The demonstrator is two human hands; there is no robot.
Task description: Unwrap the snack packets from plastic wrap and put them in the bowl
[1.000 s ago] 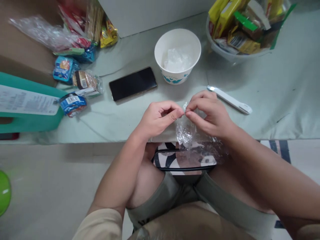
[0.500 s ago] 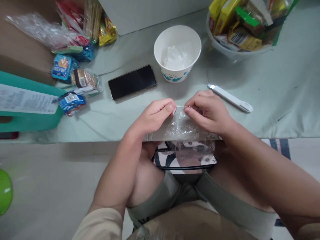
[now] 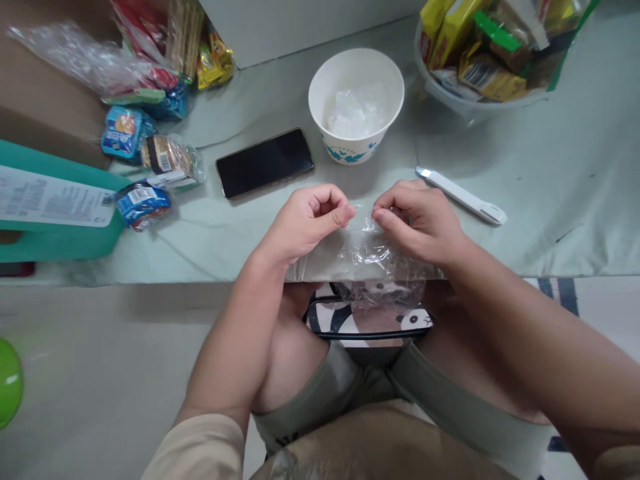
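Observation:
A crinkled clear plastic bag (image 3: 373,250) hangs from my fingers over the table's front edge, its lower end above my lap. My left hand (image 3: 315,220) is closed in a pinch at the bag's upper left. Opposite it, my right hand (image 3: 420,220) pinches the upper right, with its other fingers curled. A small gap separates the two sets of fingertips. Just beyond my hands stands a white paper tub (image 3: 356,100) with blue leaf prints, holding crumpled clear plastic. A white utility knife (image 3: 461,195) lies beside my right hand.
Left of the tub lies a black phone (image 3: 265,163). A clear bowl (image 3: 470,110) of packaged snacks stands at the back right. Wrapped snacks (image 3: 127,133) and a green container (image 3: 60,200) crowd the left. A panda-print pouch (image 3: 370,320) rests between my thighs.
My left fingers have curled more and shifted slightly up. The bag's top edge, stretched straight between my hands before, is now looser, and its lower end has risen a little.

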